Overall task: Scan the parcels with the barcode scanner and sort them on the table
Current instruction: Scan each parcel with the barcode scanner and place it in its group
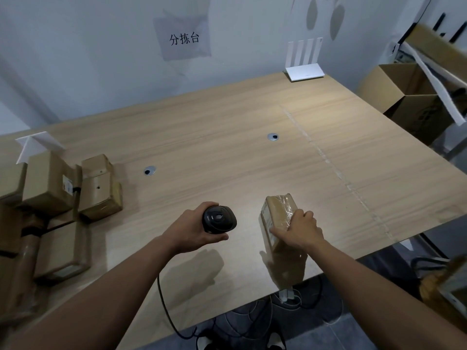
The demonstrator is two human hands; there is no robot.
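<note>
Brown cardboard parcel (278,218) stands on edge near the front of the desk (227,137), gripped from above by the right hand (300,231). Left hand (194,231) is curled around the black barcode scanner (219,219), just left of the parcel. Further parcels (63,188) sit at the desk's left edge.

Both bare forearms reach forward. The left hand (194,229) is curled in a grip (thumb wrapped underneath); the right hand (300,229) is clamped, fingers bent, knuckles up.
</note>
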